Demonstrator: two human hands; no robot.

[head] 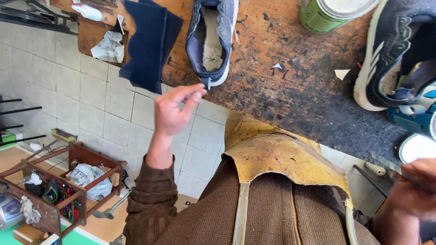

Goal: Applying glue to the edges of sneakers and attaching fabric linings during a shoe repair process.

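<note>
My left hand [175, 109] pinches a small dark scrap [206, 82] just below the blue shoe [212, 38], right hand [415, 183] grasps a thin blade [386, 162] — fitting stage, I'd say — next needs steady placement.

Floor [104, 109]: pale square tiles with dark grout, evenly lit by soft daylight. Surface [290, 77]: worn brown wood, heavily stained and blackened toward the right, scattered with small white scraps. Wooden rack [68, 181]: dark reddish frame at lower left, holding tools and a crumpled white bag. Black metal bars [18, 111]: at the left edge, above a tan board. Green patch [9, 238]: bottom left corner.
</note>
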